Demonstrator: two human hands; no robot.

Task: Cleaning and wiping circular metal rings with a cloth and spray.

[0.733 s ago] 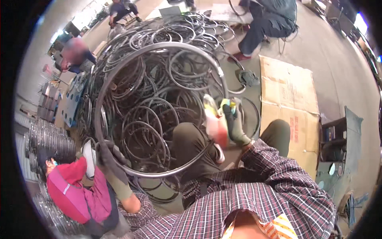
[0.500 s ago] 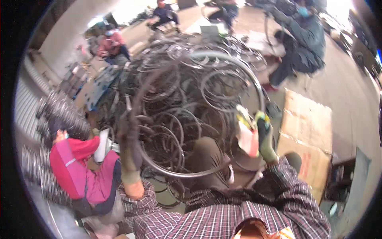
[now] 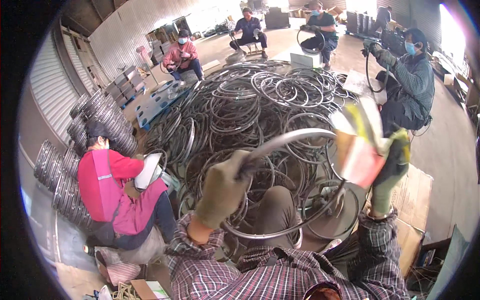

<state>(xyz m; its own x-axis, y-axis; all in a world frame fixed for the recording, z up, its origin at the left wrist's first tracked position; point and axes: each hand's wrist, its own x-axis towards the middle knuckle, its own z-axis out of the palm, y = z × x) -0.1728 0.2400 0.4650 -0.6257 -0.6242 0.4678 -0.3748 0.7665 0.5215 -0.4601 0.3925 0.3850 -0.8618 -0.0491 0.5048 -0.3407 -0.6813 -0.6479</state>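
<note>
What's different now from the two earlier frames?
The view has tilted up, showing more of the room. The grey rim has tipped, now appearing as a flatter oval. The left hand, gripping it, and the right hand, with its blurred red-and-white wad, have shifted rightward in view. Nothing visibly let go or newly taken; the rim pile and nearest seated co-worker remain.

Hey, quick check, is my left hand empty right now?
No, your gloved left hand grips a grey rim, held up in front of the large pile of rims.
</note>
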